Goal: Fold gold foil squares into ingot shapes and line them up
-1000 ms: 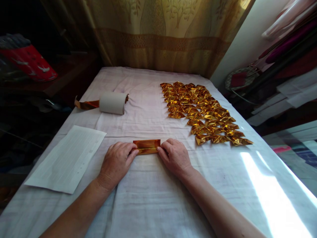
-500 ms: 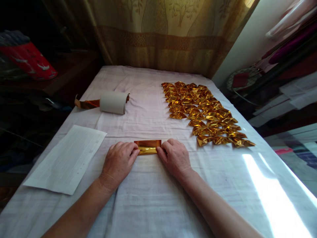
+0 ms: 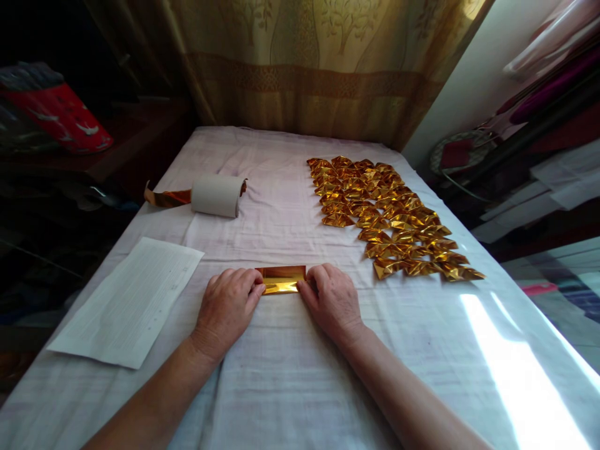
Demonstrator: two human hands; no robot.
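The white sheet [image 3: 129, 303] bears lines of print too small to read.

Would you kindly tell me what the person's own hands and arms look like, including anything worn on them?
The left hand and right hand are ungloved, and no ring can be made out on either. Both forearms are bare, with no sleeve, watch or bracelet in view.
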